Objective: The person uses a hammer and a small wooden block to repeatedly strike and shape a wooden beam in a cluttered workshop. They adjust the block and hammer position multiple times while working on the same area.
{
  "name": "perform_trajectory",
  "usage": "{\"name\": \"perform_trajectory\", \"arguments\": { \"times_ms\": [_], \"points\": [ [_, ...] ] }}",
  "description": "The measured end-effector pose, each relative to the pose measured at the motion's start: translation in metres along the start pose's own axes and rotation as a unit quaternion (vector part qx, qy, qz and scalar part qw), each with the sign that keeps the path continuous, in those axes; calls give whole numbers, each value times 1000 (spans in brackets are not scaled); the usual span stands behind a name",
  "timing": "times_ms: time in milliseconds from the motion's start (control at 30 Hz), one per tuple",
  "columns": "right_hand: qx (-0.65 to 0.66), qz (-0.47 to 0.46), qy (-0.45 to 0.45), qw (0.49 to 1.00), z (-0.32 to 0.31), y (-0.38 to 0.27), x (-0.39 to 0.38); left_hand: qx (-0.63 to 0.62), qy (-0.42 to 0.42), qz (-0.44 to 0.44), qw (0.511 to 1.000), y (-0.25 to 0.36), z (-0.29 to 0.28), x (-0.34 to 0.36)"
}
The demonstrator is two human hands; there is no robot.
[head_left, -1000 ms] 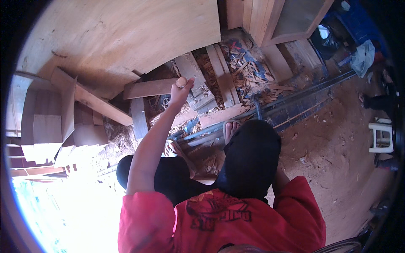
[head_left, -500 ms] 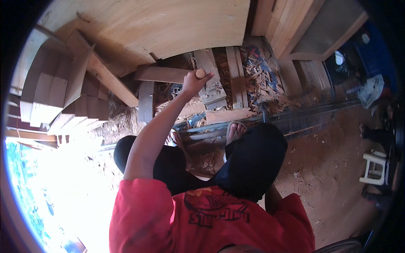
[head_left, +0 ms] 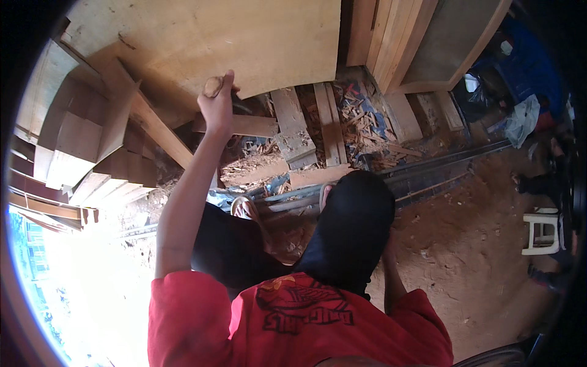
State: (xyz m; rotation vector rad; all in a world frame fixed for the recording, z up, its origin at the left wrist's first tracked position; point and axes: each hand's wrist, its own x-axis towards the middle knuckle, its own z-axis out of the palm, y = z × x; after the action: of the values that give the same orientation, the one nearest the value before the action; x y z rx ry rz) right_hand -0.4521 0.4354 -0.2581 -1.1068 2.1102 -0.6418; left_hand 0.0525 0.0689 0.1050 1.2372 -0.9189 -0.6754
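Note:
My left hand (head_left: 217, 112) is raised at the end of an outstretched arm, in front of the large light-brown wooden panel (head_left: 269, 43). Its fingers are wrapped round a wooden tool handle (head_left: 213, 87) whose rounded end faces up; the rest of the tool is hidden by the hand and cannot be made out. Below that hand a narrow board (head_left: 254, 126) lies across the wood-littered ground. My right forearm (head_left: 393, 278) runs down beside my bent right knee, and the leg hides most of that hand, so its fingers do not show.
Wood chips (head_left: 361, 122) and short planks (head_left: 293, 125) lie before my feet. Stacked boards (head_left: 92, 134) lean at the left. A framed wooden panel (head_left: 452, 49) stands at the upper right. Dark rails (head_left: 428, 168) cross the ground, and a white stool (head_left: 541, 232) is at the far right.
My left hand has moved left and farther away, up toward the large panel, with the wooden-handled tool still in it. The view has shifted slightly; my right arm stays beside the knee.

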Motion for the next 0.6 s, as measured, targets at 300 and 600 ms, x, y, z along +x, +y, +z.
{"name": "perform_trajectory", "arguments": {
  "times_ms": [300,600],
  "points": [
    [23,-91,-142,985,28,1,70,56,-55,10,997,91,-77,-49],
    [224,-126,-147,955,60,-34,117,142,-148,10,979,136,-88,-73]
  ]
}}
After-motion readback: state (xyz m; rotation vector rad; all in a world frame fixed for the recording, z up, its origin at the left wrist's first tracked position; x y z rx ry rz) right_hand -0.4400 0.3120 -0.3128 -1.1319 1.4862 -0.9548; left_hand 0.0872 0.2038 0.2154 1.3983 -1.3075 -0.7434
